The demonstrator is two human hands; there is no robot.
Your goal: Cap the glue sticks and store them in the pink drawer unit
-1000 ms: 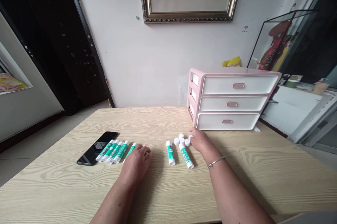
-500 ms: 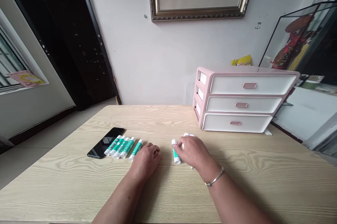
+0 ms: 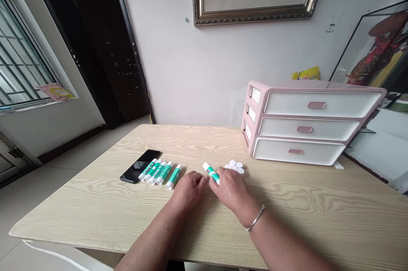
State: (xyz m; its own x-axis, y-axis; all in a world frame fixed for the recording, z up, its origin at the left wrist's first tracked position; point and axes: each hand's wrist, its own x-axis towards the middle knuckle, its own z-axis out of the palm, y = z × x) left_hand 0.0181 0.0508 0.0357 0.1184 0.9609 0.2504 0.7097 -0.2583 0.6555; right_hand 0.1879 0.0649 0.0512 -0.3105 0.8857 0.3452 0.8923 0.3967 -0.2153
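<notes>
R hand: fingers curled on glue stick, long axis diagonal, free end up-left (lower end hidden by fingers). L hand: loosely curled, empty, fingertips just beside stick; R nearer. White caps just past R hand; row of glue sticks left of L hand.

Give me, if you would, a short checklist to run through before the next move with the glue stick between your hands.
Right hand has the glue stick: ok, its fingers lie over the stick.
Left hand touching the stick: cannot tell, its fingertips are right beside it.
Stick's lower end capped: cannot tell, the right hand hides it.
White caps within reach: ok, grouped just beyond the right hand.
Row of sticks in order: ok, lying side by side.
Phone apart from the row: cannot tell, the nearest stick lies along its edge.
</notes>
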